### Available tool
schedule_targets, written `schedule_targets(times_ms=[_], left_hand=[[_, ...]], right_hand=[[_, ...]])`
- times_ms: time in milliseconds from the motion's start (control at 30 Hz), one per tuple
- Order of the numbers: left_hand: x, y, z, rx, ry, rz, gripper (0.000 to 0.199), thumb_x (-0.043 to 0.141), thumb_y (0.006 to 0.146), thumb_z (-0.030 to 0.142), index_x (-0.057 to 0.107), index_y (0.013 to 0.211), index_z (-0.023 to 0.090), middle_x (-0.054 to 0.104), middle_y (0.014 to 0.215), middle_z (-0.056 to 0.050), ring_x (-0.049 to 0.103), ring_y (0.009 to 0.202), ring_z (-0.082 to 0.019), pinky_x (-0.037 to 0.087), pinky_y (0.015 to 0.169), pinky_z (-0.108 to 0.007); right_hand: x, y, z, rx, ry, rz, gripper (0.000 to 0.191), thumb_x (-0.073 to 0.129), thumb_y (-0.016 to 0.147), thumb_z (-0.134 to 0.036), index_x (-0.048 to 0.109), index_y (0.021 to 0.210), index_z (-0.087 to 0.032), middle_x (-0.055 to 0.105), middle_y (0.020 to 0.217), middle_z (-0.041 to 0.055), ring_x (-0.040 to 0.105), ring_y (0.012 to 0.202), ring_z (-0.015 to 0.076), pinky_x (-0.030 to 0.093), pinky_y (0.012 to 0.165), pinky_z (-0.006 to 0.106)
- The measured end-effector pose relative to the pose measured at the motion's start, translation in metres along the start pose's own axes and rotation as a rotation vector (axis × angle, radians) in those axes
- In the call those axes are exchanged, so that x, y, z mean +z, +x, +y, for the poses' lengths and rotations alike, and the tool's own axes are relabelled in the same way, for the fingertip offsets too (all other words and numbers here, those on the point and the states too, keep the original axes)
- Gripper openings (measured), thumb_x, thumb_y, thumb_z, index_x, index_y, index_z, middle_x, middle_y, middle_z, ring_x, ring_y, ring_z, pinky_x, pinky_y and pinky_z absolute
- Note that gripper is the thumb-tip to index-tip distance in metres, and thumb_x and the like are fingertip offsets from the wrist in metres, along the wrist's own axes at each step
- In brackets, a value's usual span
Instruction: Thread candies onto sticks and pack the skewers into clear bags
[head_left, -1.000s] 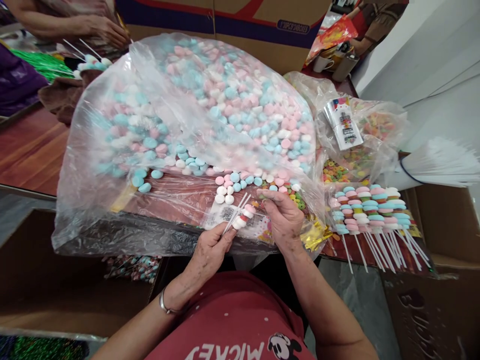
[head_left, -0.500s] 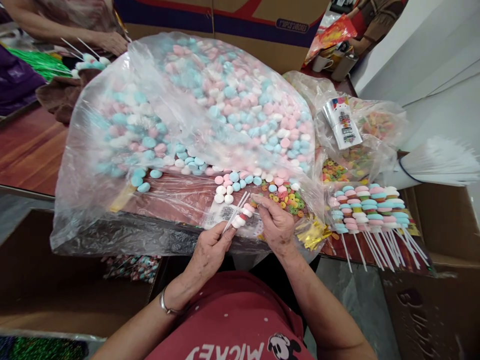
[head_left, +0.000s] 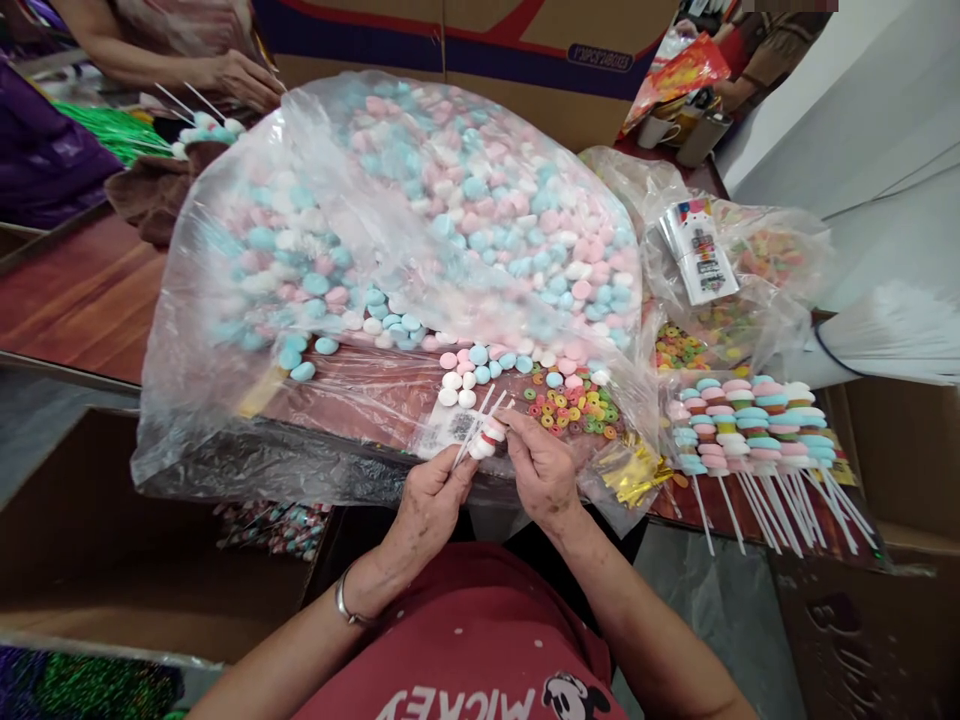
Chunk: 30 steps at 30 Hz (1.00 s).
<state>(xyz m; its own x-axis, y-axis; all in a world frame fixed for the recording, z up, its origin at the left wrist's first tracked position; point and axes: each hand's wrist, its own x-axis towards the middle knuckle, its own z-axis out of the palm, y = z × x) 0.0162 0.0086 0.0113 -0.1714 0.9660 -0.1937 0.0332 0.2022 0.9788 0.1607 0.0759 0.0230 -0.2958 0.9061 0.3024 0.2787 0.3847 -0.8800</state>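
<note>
My left hand (head_left: pixel 431 495) is closed around several thin white sticks, low in front of the table edge. One of them is a candy skewer (head_left: pixel 486 442) threaded with white and pink marshmallow-like candies and a red layer between them. My right hand (head_left: pixel 546 465) pinches at the upper end of that stick, just above the pink candy; what its fingertips hold is hidden. Small coloured gummy rings (head_left: pixel 574 408) lie beyond my right hand. Loose white candies (head_left: pixel 454 390) sit beyond the sticks, with pink and blue ones near them.
A large clear plastic bag (head_left: pixel 300 240) of pastel candies covers much of the table. Finished candy skewers (head_left: pixel 754 425) lie at right, near a bundle of white sticks (head_left: pixel 892 335). An open cardboard box (head_left: pixel 97 520) stands at lower left. Another person's hand (head_left: pixel 244 80) is at upper left.
My right hand has moved in to the tip of the skewer, its fingertips now against the stick. The whole view has shifted slightly, with things appearing farther right.
</note>
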Motion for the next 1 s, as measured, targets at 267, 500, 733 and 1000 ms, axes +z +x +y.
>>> schedule_targets(times_ms=[267, 500, 733, 1000], left_hand=[[-0.024, -0.006, -0.004, 0.063, -0.100, 0.201, 0.033, 0.056, 0.092, 0.039, 0.054, 0.067, 0.018, 0.040, 0.056, 0.005, 0.033, 0.051, -0.009, 0.029, 0.048, -0.023], [-0.038, -0.006, -0.020, 0.095, -0.205, 0.313, 0.029, 0.062, 0.090, 0.037, 0.059, 0.070, 0.017, 0.043, 0.054, 0.005, 0.033, 0.049, -0.009, 0.027, 0.045, -0.021], [-0.042, -0.004, -0.021, 0.096, -0.263, 0.304, 0.024, 0.064, 0.091, 0.034, 0.063, 0.075, 0.017, 0.043, 0.054, 0.006, 0.034, 0.049, -0.008, 0.027, 0.045, -0.021], [-0.044, -0.001, -0.021, 0.103, -0.249, 0.294, 0.021, 0.063, 0.092, 0.031, 0.064, 0.077, 0.017, 0.043, 0.054, 0.006, 0.035, 0.049, -0.007, 0.027, 0.045, -0.021]], right_hand=[[-0.010, 0.040, -0.015, 0.033, -0.123, -0.081, 0.036, 0.051, 0.092, -0.028, 0.061, 0.126, -0.024, 0.071, 0.118, 0.0060, 0.068, 0.100, 0.0199, 0.052, 0.090, 0.033], [0.023, 0.078, -0.024, 0.102, -0.706, -0.379, 0.020, 0.049, 0.093, -0.021, 0.063, 0.106, -0.019, 0.069, 0.105, 0.0077, 0.062, 0.096, 0.0220, 0.045, 0.080, 0.030], [0.036, 0.086, -0.028, 0.044, -0.900, -0.470, 0.022, 0.047, 0.091, -0.016, 0.062, 0.106, -0.017, 0.063, 0.116, 0.0127, 0.060, 0.102, 0.0247, 0.044, 0.075, 0.031], [0.015, 0.078, 0.004, -0.214, -0.655, -0.302, 0.016, 0.049, 0.085, -0.012, 0.060, 0.093, -0.020, 0.066, 0.088, 0.0056, 0.059, 0.080, 0.0201, 0.045, 0.071, 0.029]])
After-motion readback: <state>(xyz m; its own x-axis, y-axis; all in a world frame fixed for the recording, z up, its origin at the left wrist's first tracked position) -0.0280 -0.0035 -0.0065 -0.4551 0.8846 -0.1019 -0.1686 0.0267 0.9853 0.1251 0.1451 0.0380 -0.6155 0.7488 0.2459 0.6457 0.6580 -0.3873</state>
